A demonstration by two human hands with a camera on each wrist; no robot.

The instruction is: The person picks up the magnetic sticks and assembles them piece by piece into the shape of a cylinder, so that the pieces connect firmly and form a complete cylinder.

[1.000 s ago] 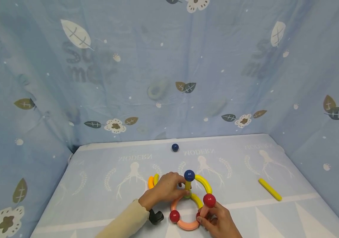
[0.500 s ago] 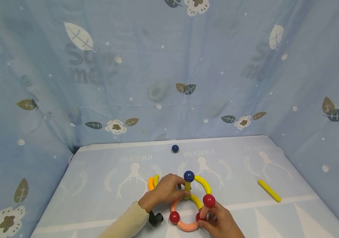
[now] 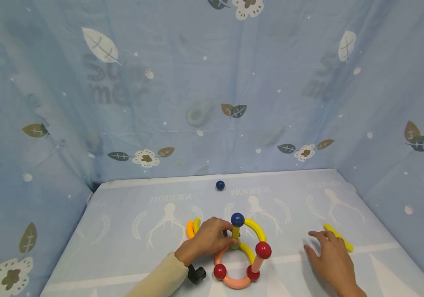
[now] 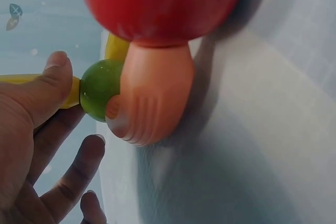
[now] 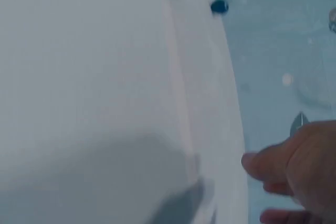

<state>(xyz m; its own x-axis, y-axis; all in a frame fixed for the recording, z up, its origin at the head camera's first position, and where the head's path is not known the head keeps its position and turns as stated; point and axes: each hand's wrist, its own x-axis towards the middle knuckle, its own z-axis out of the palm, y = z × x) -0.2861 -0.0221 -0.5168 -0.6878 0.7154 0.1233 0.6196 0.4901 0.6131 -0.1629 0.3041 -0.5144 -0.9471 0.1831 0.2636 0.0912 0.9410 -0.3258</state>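
A ring of curved pieces and balls lies on the table: two red balls, a green ball (image 4: 101, 88), peach curves (image 3: 237, 283) and a yellow curve (image 3: 248, 250). From it rise a yellow stick (image 3: 235, 232) topped by a dark blue ball (image 3: 238, 220) and a peach stick (image 3: 257, 264) topped by a red ball (image 3: 263, 250). A yellow arc (image 3: 257, 229) joins the two top balls. My left hand (image 3: 209, 238) pinches the upright yellow stick just above the green ball. My right hand (image 3: 331, 260), fingers spread and loosely bent, hovers beside a loose yellow stick (image 3: 348, 246), partly covering it.
Another dark blue ball (image 3: 220, 185) sits near the table's back edge. Orange (image 3: 190, 229) and yellow (image 3: 196, 225) curved pieces lie behind the left wrist. A black object (image 3: 197, 275) shows under that wrist. Patterned blue curtains (image 3: 182, 82) enclose the table.
My right hand has let go of the peach stick and moved right, to the loose yellow stick. The structure stands as before, with my left hand still gripping its yellow stick.
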